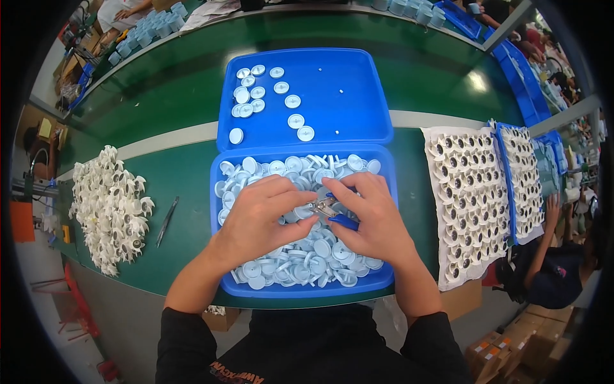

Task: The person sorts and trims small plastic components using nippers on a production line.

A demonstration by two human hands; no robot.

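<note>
At the near edge, a black shirt is seen, with both forearms reaching forward from dark sleeves. Below the table edge, grey floor and an open cardboard box are partly shown. The green tabletop is bowed by the lens, and on it a blue tray is set, heaped with light blue discs. Over this heap, blue-handled pliers are gripped in the right hand, their jaws pointed left. The left hand is curled with thumb and fingertips brought close about the tool's tip; whether a small part is pinched there cannot be told.

To the left, dark tweezers are laid beside a pile of white finned parts. To the right, similar parts with dark centres are lined up in rows on a white sheet. Beyond the heaped tray, a second blue tray is sparsely filled, its discs gathered mostly at the left and centre.

Farther off, a glossy green surface is crossed by reflections. Light blue cups are grouped past it. Red stools are seen at the left, and stacked cartons and a co-worker at the right.
</note>
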